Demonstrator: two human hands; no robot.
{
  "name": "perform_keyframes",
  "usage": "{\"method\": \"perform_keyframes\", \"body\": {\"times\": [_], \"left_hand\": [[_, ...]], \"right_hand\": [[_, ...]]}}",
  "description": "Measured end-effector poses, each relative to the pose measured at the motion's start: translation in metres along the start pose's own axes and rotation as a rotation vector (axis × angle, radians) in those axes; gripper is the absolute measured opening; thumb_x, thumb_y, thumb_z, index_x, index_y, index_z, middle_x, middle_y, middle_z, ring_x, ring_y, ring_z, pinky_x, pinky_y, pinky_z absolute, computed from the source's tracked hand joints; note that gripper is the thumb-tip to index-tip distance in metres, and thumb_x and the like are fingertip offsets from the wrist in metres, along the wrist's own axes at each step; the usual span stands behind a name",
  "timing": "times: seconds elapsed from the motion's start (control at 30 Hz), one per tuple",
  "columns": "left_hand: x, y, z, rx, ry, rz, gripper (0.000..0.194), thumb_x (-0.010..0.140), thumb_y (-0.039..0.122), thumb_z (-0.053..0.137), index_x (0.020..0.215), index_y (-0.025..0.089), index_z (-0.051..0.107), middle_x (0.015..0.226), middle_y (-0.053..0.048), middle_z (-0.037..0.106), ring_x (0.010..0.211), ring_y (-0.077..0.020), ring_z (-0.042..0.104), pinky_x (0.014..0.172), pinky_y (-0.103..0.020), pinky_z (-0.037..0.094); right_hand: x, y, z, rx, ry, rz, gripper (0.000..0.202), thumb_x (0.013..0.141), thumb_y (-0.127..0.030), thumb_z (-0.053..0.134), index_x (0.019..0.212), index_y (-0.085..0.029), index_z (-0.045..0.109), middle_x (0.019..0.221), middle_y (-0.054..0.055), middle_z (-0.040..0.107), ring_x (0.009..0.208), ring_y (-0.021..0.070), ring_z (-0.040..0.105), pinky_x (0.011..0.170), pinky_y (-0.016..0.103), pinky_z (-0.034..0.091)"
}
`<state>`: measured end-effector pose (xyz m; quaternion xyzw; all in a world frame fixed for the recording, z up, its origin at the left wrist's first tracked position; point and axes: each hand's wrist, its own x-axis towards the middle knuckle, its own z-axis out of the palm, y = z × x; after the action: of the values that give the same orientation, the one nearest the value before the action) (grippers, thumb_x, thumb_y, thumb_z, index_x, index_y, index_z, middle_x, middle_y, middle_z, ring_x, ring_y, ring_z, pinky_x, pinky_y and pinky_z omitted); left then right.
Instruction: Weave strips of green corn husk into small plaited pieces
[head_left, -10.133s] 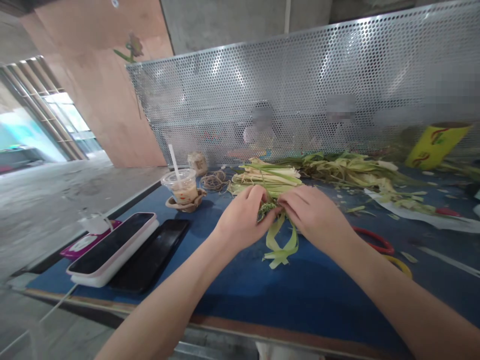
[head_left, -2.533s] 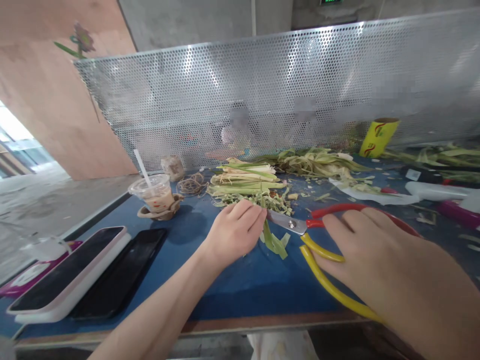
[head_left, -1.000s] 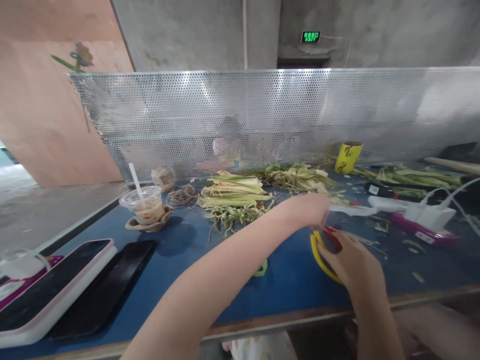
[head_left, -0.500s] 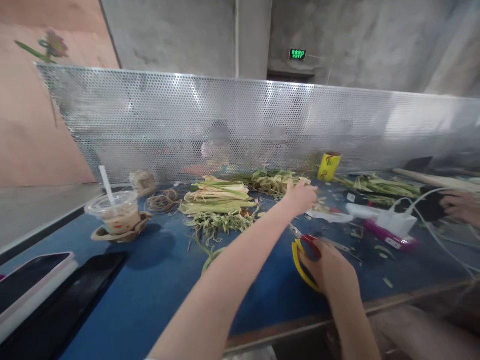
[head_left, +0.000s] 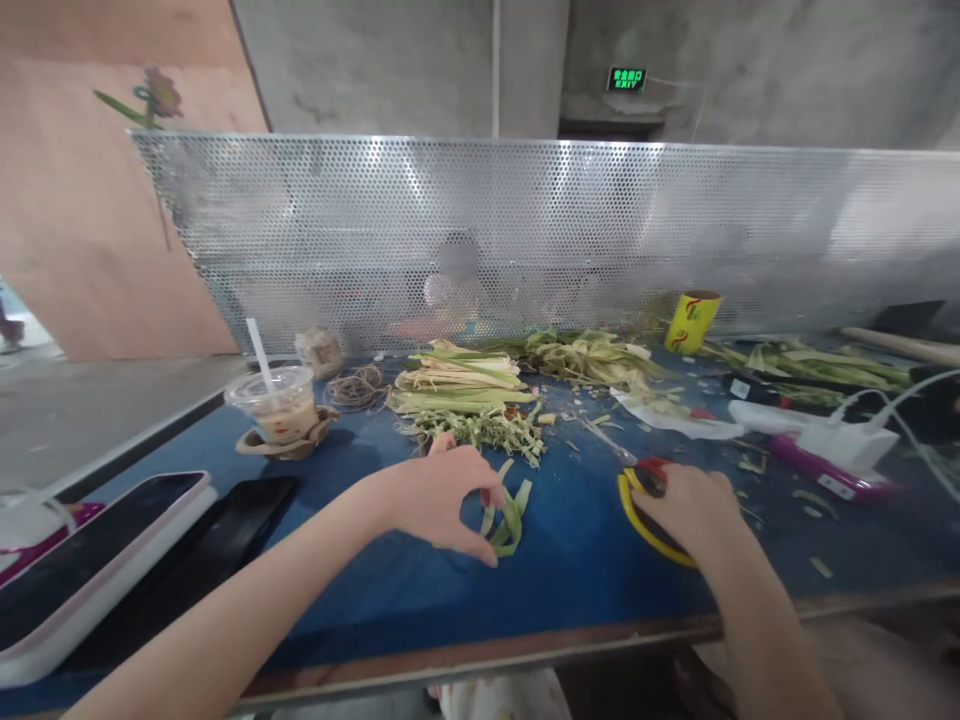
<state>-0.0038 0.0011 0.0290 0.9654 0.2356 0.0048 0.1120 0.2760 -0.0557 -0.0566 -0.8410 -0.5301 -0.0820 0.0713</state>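
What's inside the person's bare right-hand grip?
Metal scissors with red and yellow handles; the blades and part of each handle show. The right hand covers the rest.

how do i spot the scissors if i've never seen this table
On the blue tabletop, go from the leaf stack right and nearer, to the right hand. The scissors are in its grip, blades pointing away from the person; one red and one yellow handle set them apart from the purple power strip.

a lidded drink (head_left: 283, 408) sits in a brown holder (head_left: 286, 450); a green exit sign (head_left: 626, 79) glows beyond a perforated screen (head_left: 540, 215).
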Motion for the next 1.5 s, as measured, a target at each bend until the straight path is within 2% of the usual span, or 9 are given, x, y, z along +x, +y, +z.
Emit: {"method": "perform_keyframes", "body": {"times": [0.2, 0.4, 0.63, 0.77, 0.93, 1.07, 1.3, 1.4, 1.5], "left_hand": [[-0.019, -0.013, -0.005, 0.021, 0.005, 0.034, 0.044, 0.067, 0.023, 0.064, 0.11, 0.029, 0.058, 0.107, -0.002, 0.063, 0.105, -0.0215, 0.052, 0.098, -0.039, 0.029], [-0.017, -0.017, -0.007, 0.13, 0.094, -0.005, 0.02, 0.079, 0.015, 0.052, 0.072, 0.025, 0.069, 0.076, 0.002, 0.068, 0.093, -0.0146, 0.056, 0.1, -0.035, 0.028], [-0.016, -0.012, -0.013, 0.211, 0.636, -0.133, 0.025, 0.086, 0.032, 0.046, 0.082, 0.02, 0.067, 0.084, -0.003, 0.068, 0.09, -0.0187, 0.058, 0.09, -0.036, 0.03], [-0.015, -0.01, -0.002, 0.194, 0.903, -0.166, 0.025, 0.088, 0.028, 0.042, 0.102, 0.022, 0.062, 0.093, -0.004, 0.068, 0.096, -0.0193, 0.056, 0.09, -0.038, 0.027], [-0.01, -0.029, 0.012, -0.152, 0.806, -0.293, 0.031, 0.088, 0.029, 0.035, 0.082, 0.017, 0.064, 0.088, -0.006, 0.065, 0.093, -0.0219, 0.055, 0.089, -0.041, 0.03], [-0.003, -0.053, 0.027, -0.447, 0.707, -0.265, 0.044, 0.09, 0.039, 0.028, 0.073, 0.014, 0.059, 0.076, -0.007, 0.064, 0.076, -0.0174, 0.058, 0.075, -0.03, 0.042], [-0.001, -0.056, 0.041, -0.583, 0.443, -0.176, 0.051, 0.085, 0.053, 0.031, 0.066, 0.014, 0.056, 0.065, -0.005, 0.061, 0.06, -0.0129, 0.055, 0.057, -0.022, 0.041], [-0.001, -0.054, 0.04, -0.561, 0.389, -0.155, 0.047, 0.088, 0.048, 0.031, 0.072, 0.014, 0.059, 0.071, -0.005, 0.061, 0.064, -0.0137, 0.054, 0.06, -0.023, 0.041], [-0.002, -0.05, 0.041, -0.392, 0.389, -0.148, 0.041, 0.09, 0.04, 0.028, 0.085, 0.016, 0.061, 0.085, -0.008, 0.061, 0.082, -0.0186, 0.055, 0.074, -0.029, 0.04]], "right_hand": [[-0.001, -0.017, -0.013, -0.069, -0.048, 0.013, 0.019, 0.069, -0.03, 0.054, 0.067, -0.014, 0.065, 0.079, 0.017, 0.065, 0.085, 0.0349, 0.059, 0.066, 0.039, 0.041], [-0.002, -0.023, -0.039, 0.044, -0.003, -0.064, 0.02, 0.076, -0.029, 0.051, 0.083, -0.013, 0.06, 0.086, 0.016, 0.063, 0.083, 0.0282, 0.059, 0.062, 0.032, 0.042], [-0.038, -0.066, -0.064, 0.907, -0.644, -0.585, 0.036, 0.082, -0.05, 0.043, 0.086, -0.019, 0.06, 0.081, 0.004, 0.065, 0.064, 0.0131, 0.056, 0.059, 0.024, 0.042], [-0.016, -0.099, -0.066, 1.081, -0.684, -0.699, 0.038, 0.086, -0.046, 0.037, 0.097, -0.017, 0.06, 0.09, 0.007, 0.065, 0.067, 0.0128, 0.056, 0.057, 0.025, 0.043], [0.02, -0.126, -0.066, 1.079, -0.342, -0.814, 0.035, 0.079, -0.033, 0.054, 0.113, -0.025, 0.055, 0.116, 0.006, 0.057, 0.096, 0.0173, 0.056, 0.081, 0.032, 0.045], [0.026, -0.141, -0.051, 1.13, -0.221, -0.874, 0.03, 0.076, -0.023, 0.055, 0.105, -0.019, 0.056, 0.096, 0.006, 0.062, 0.083, 0.016, 0.059, 0.076, 0.032, 0.048], [0.014, -0.137, -0.032, 1.067, 0.194, -0.951, 0.04, 0.074, -0.015, 0.053, 0.112, -0.027, 0.055, 0.104, 0.005, 0.057, 0.078, 0.0149, 0.057, 0.069, 0.031, 0.047], [0.012, -0.132, -0.038, 1.174, 0.166, -0.904, 0.019, 0.08, -0.023, 0.05, 0.088, -0.024, 0.067, 0.086, 0.005, 0.062, 0.079, 0.0175, 0.058, 0.065, 0.029, 0.047], [0.013, -0.136, -0.037, 1.469, -0.144, -0.638, 0.026, 0.082, -0.036, 0.049, 0.08, -0.018, 0.068, 0.059, 0.003, 0.059, 0.057, 0.0156, 0.057, 0.052, 0.028, 0.047]]}}
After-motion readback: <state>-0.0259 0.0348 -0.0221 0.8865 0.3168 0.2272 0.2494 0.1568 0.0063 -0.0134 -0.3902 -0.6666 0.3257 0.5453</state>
